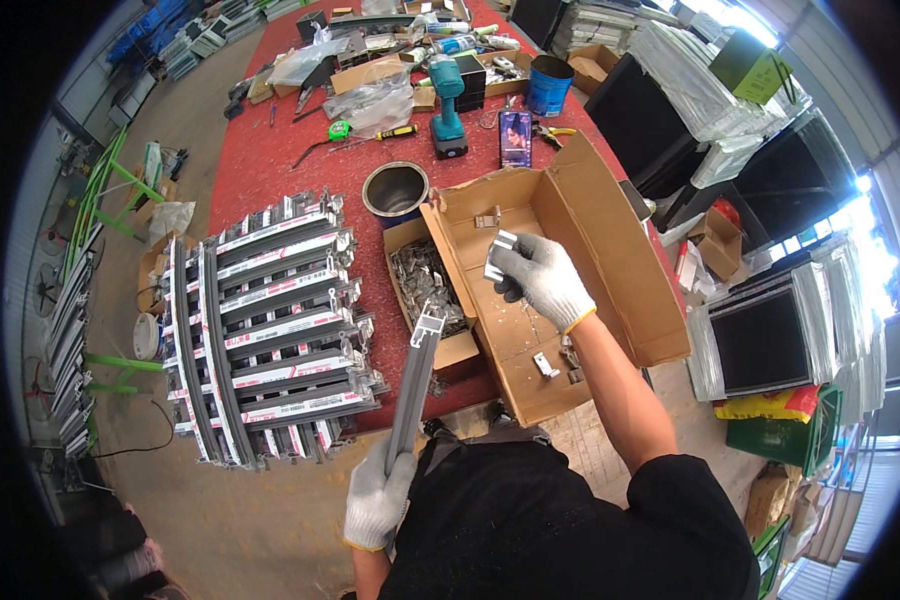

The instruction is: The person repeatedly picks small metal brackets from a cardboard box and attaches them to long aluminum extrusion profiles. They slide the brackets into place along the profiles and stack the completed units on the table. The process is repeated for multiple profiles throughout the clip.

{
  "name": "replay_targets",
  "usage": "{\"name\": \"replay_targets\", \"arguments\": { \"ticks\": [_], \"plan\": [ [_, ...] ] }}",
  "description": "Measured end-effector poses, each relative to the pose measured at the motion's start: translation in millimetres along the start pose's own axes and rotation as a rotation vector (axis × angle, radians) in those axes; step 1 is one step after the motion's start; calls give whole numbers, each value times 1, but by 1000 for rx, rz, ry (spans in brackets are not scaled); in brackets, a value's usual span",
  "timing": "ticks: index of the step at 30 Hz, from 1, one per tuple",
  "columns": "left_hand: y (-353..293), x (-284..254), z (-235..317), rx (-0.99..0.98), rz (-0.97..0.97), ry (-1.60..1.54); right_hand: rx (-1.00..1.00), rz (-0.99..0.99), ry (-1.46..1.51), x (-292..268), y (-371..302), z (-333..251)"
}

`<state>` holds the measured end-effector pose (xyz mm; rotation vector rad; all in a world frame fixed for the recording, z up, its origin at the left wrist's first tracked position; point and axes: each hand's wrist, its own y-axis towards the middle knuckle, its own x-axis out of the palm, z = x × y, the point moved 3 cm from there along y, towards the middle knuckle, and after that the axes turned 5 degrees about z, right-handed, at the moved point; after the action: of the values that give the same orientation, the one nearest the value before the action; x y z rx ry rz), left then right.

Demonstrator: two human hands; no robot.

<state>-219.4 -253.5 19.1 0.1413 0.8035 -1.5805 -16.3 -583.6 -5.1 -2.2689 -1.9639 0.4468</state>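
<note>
My left hand (378, 497), in a white knit glove, is closed around the lower end of a grey metal profile bar (414, 390). The bar tilts up and away, and its hollow cut end (428, 325) lies over the edge of a small box of metal parts (422, 280). My gloved right hand (540, 277) pinches a small silver-white metal bracket (500, 255) above a large open cardboard box (515, 345). Inside that box lie a few loose brackets (545, 365). Fingers of the right hand partly hide the bracket it holds.
Stacked profile bars (280, 330) cover the left of the red table (270, 150). Behind the boxes stand a metal pot (395, 190), a teal cordless drill (448, 105), a phone (515, 138) and a blue bucket (549, 86). Wrapped panels (760, 350) stand at the right.
</note>
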Motion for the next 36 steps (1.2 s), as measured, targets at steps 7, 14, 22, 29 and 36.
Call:
{"name": "replay_targets", "arguments": {
  "ticks": [7,14,22,29,36],
  "plan": [
    [1,3,6,4,-32,-40,-111,57,57,13,-38,-22],
    [2,2,6,36,-45,-15,-304,57,-227,8,-70,-50],
    [0,7,10,60,-11,-20,-550,127,-455,16,-76,-58],
    [-1,6,10,109,50,22,-696,62,-683,21,-75,-58],
    [-1,7,11,79,39,61,-682,-34,-790,29,-74,-59]
  ]
}}
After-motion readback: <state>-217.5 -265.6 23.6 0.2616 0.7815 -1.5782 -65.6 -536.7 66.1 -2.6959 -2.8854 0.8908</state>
